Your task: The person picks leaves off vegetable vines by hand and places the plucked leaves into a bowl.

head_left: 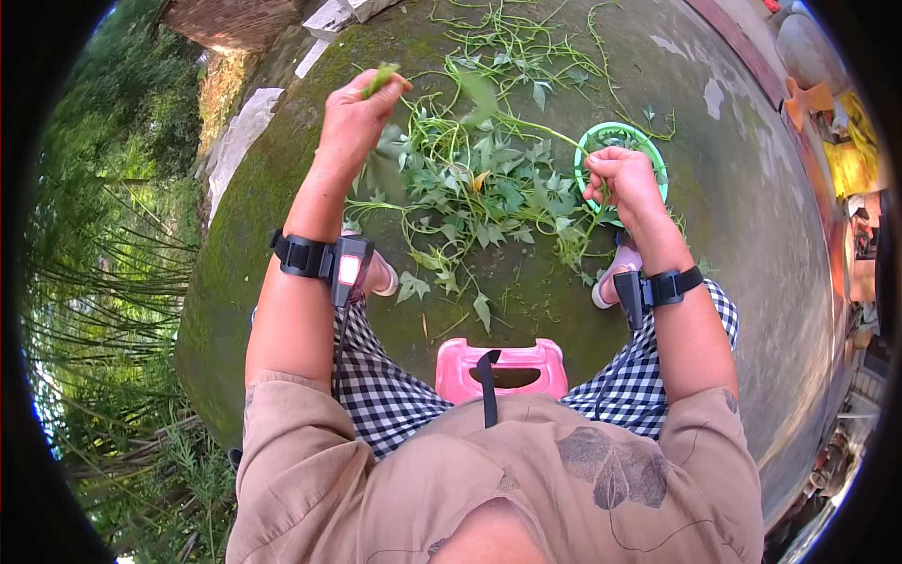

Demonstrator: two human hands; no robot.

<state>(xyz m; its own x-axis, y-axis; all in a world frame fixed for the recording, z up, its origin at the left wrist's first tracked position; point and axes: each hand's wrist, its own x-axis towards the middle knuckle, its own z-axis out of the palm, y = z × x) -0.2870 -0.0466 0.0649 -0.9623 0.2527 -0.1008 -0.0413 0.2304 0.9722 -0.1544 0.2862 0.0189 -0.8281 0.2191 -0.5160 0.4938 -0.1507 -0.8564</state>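
Note:
My left hand (pixel 355 120) is raised at the upper left, its fingers pinched on a green leaf piece (pixel 381 80). At the right my right hand (pixel 625 183) grips a green vine stem (pixel 550 130) that stretches up and left over the heap. Under and behind that hand stands a green-rimmed round basket (pixel 662 162) with leaves in it, partly hidden. Between my hands a heap of leafy vines (pixel 493 179) lies on the ground, with more bare stems (pixel 517 47) beyond it. Some leaves near my left hand are blurred by motion.
A pink plastic stool (pixel 456 362) is between my knees. My feet in pink shoes flank the vines. Mossy concrete (pixel 272 244) lies around, with bushes (pixel 113 235) at the left, pale stones (pixel 246 136) beside them, and yellow bags (pixel 853 150) at the far right.

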